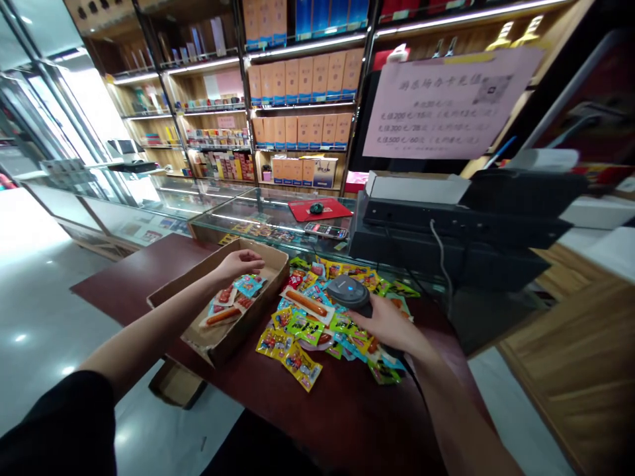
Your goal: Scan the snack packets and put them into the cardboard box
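Grips a scanner (348, 289) in the right hand (389, 324), right of centre, just over heaped snack packets (305, 327). Hovers with the left hand (241, 263) over a cardboard box (251, 316), left of centre, with fingers curled close together; cannot tell whether pinching anything. Contains a few more packets mid-box, with bare cardboard toward both ends. Comes near the edge of the table (347, 410) at the box's front corner. Spreads from beside the box's right wall back to the glass counter (233, 225). Leaves open tabletop at lower centre and left of the box.
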Available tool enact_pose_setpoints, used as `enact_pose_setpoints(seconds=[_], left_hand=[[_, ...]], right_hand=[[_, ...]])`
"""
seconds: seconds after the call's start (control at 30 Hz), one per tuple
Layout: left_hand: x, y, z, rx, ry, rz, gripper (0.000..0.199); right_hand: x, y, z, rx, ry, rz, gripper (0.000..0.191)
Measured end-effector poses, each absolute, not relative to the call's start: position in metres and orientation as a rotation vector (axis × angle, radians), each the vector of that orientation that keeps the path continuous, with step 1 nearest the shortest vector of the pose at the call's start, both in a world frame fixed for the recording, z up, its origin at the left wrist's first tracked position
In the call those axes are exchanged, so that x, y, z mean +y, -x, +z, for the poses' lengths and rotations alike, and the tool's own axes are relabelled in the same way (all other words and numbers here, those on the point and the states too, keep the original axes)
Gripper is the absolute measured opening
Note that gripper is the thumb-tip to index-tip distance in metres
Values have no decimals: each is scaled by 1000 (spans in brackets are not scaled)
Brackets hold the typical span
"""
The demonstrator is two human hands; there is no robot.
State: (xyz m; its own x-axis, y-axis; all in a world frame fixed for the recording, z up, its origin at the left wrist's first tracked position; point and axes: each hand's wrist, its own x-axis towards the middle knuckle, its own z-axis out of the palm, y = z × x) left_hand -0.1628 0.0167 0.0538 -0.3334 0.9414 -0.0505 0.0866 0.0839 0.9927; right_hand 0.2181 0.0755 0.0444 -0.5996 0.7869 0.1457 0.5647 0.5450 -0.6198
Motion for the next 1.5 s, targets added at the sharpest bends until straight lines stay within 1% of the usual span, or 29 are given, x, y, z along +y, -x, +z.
enact_pose_setpoints(seconds=[0.2,0.33,0.53,0.63,0.83,0.97,1.1,1.23,1.33,1.5], left_hand=[[73,84,37,1376,-1188,1224,43],[103,39,18,1314,-1410,1127,37],[113,-1,5,1220,-1687,936,23],[109,-9,-3,1192,-1760,865,22],[100,-20,-18,1185,-1865,727,31],[92,-27,-16,1131,-2077,656,37],[86,-31,-8,1032,-2213,606,41],[81,-34,-2,1053,-2302,560,40],[79,-34,-1,1096,-2264,491,41],[87,-24,-2,1087,-2064,498,26]], right_hand=[[78,-226,52,-2308,1123,780,31],[84,-233,50,-2287,1117,810,34],[94,-244,43,-2257,1180,795,33],[96,-245,43,-2254,1205,783,34],[97,-247,43,-2234,1228,790,32],[96,-247,45,-2214,1242,795,29],[96,-247,46,-2208,1258,785,30],[97,-247,45,-2225,1249,780,31],[97,-247,44,-2219,1237,782,33],[97,-246,44,-2233,1239,770,35]])
